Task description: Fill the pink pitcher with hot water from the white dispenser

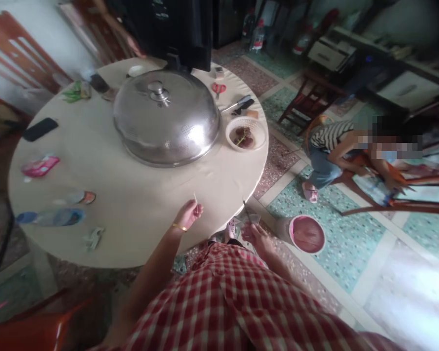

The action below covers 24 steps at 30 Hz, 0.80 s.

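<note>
My left hand (189, 214), with a gold bangle at the wrist, is above the near edge of the round table (131, 209). Its fingers are closed on a short, thin white stick (195, 198). Just off the table's edge, my right hand (259, 239) grips a slim dark tool (246, 208) that points up and away from me; its kind is too blurred to tell. A large domed metal lid (168, 122) stands farther back on the table. Right of it is a white plastic basket (259, 141) with dark reddish fruit inside, probably grapes.
Red-handled scissors (218, 87) and a knife (237, 103) lie at the far right of the table. A plastic bottle (58, 217) and pink packet (40, 166) lie left. A lined bin (307, 234) stands right, near a seated person (332, 141). Another person's hand (134, 46) shows behind the table.
</note>
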### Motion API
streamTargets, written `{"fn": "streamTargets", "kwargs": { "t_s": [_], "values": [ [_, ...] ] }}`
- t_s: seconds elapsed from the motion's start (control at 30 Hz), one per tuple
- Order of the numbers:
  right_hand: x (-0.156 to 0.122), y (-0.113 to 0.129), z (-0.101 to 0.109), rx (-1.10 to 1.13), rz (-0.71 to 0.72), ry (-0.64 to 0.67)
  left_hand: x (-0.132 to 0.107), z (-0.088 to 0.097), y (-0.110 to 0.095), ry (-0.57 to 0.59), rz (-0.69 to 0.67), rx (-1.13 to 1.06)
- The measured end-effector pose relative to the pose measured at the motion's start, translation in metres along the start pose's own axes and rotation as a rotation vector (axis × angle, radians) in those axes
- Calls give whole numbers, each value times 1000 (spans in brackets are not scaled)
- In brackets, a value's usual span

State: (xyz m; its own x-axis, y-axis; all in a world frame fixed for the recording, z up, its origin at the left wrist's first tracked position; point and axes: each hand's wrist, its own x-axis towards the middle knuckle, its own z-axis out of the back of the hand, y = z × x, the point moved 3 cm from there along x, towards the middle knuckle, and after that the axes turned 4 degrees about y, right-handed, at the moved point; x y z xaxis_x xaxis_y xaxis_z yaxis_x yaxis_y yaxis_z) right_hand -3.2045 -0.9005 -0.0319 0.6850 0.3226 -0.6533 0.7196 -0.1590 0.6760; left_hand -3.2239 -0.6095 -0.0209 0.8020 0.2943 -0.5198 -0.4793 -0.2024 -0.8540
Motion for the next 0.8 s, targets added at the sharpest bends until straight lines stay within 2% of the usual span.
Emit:
{"fn": "streamTargets", "kwargs": {
  "t_s": [0.1, 0.2, 0.33, 0.43, 0.5, 0.6, 0.8],
  "values": [
    [-17, -8, -1, 163, 55, -82, -8, -26, -1, 202, 61, -81],
    [-33, -14, 9, 294, 146, -166, -6, -61, 5, 368, 150, -65],
    [-57, -25, 40, 456, 238, -282, 3, -120, 12, 537, 273, 75],
    [-78, -38, 70, 587, 310, -343, 7, -174, 14, 653, 303, 199],
    [-89, -47, 93, 676, 349, -379, 7, -216, 16, 707, 310, 299],
    [-100, -62, 131, 778, 382, -432, 5, -290, 23, 791, 306, 447],
    [-118, -78, 225, 949, 437, -635, -1, -463, 59, 906, 277, 662]
  ]
}}
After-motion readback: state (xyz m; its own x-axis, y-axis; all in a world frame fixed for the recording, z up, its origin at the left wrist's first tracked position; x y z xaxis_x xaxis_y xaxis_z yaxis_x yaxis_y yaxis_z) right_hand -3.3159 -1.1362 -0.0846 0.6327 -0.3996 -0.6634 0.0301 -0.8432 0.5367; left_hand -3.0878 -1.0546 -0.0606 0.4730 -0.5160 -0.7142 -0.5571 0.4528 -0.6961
